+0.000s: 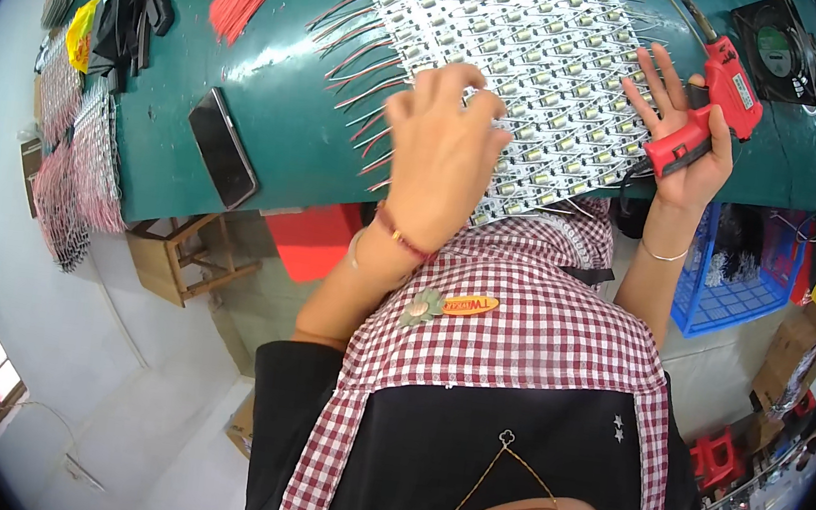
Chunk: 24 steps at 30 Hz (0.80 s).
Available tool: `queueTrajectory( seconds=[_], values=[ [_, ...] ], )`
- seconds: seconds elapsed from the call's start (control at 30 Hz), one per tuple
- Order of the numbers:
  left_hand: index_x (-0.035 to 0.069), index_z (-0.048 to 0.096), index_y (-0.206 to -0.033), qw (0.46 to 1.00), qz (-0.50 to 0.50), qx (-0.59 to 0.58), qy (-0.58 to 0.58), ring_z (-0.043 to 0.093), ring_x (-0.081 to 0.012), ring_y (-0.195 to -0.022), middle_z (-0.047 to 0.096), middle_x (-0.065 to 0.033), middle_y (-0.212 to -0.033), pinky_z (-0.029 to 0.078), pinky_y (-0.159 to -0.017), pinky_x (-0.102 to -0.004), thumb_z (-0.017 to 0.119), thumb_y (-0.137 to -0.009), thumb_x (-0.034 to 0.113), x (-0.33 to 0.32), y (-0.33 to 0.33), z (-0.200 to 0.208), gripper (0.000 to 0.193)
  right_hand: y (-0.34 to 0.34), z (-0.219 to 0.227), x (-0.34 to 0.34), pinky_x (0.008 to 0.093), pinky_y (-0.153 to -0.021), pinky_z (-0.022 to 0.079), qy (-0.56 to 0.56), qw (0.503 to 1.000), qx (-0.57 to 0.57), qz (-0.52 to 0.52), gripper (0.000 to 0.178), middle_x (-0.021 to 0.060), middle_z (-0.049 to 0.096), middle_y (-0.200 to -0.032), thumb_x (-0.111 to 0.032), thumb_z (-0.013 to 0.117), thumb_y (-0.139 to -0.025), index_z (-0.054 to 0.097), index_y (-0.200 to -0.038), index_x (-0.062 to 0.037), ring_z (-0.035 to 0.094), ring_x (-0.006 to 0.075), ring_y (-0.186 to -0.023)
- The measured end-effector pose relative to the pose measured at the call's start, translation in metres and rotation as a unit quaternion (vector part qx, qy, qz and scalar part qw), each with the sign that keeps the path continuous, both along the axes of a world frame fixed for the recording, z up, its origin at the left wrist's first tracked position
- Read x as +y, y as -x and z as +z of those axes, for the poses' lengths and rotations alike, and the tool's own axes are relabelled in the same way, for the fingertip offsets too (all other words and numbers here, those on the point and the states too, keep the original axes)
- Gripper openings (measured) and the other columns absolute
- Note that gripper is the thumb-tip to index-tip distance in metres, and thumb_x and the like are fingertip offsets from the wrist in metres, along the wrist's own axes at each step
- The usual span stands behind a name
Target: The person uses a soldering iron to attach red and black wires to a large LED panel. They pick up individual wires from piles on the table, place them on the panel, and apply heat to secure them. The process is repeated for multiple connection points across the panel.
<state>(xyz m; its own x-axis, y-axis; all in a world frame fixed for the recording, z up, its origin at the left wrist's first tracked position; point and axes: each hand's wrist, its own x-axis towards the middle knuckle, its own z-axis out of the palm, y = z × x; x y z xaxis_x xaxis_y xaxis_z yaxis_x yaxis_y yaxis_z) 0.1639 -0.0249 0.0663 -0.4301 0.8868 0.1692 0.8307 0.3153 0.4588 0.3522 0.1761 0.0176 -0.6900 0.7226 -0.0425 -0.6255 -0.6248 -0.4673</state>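
A large white panel of small circuit boards (pixel 556 101) lies on the green table, with rows of small components on it. Thin red and dark wires (pixel 361 89) stick out along its left edge. My left hand (pixel 445 148) is over the panel's left part, fingers bent and drawn in. Its fingertips are hidden, so what they hold cannot be made out. At the panel's right side my right hand (pixel 687 151) is palm up with a red soldering gun (pixel 723 100) gripped near the thumb; several of its fingers stretch out. The gun's tip points away from me.
A bundle of red wires (pixel 238 4) and a phone (pixel 224 148) lie left on the green table (pixel 291 131). A black fan-like unit (pixel 778 50) stands back right. Below the table are a blue crate (pixel 735 302) and a red stool (pixel 314 239). Wired boards hang far left.
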Motion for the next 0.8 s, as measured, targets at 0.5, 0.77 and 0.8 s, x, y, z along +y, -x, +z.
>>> queueTrajectory(
  seconds=[0.5,0.77,0.8],
  values=[
    [0.01,0.064,-0.088,0.99,0.134,0.054,0.001,0.048,-0.028,-0.108,0.055,-0.0058,-0.118,0.033,-0.088,-0.0432,0.072,-0.074,0.012,-0.038,-0.004,-0.014,0.016,-0.001,-0.001,-0.001,0.0704,-0.109,0.019,-0.01,1.0,-0.009,-0.01,0.032,0.0421,0.03,-0.14,-0.021,0.051,-0.092,0.055,-0.115,0.0021,0.022,0.0532,-0.138],
    [0.011,0.063,-0.08,0.996,-0.039,-0.078,0.014,0.046,-0.0286,-0.109,0.055,-0.004,-0.115,0.034,-0.088,-0.0435,0.073,-0.073,0.013,-0.005,-0.016,-0.016,0.012,0.003,0.002,-0.002,0.071,-0.109,0.018,0.0,1.0,0.004,-0.003,0.032,0.0418,0.029,-0.141,-0.02,0.052,-0.092,0.055,-0.114,0.0033,0.02,0.0533,-0.138],
    [0.011,0.063,-0.078,0.997,-0.017,-0.073,0.003,0.046,-0.0289,-0.109,0.055,-0.0042,-0.115,0.034,-0.088,-0.0434,0.073,-0.073,0.012,-0.007,-0.016,-0.017,0.012,0.004,0.001,-0.001,0.0709,-0.109,0.018,-0.001,1.0,0.006,-0.001,0.032,0.0418,0.029,-0.141,-0.02,0.052,-0.092,0.055,-0.113,0.0034,0.02,0.0533,-0.138]
  ],
)
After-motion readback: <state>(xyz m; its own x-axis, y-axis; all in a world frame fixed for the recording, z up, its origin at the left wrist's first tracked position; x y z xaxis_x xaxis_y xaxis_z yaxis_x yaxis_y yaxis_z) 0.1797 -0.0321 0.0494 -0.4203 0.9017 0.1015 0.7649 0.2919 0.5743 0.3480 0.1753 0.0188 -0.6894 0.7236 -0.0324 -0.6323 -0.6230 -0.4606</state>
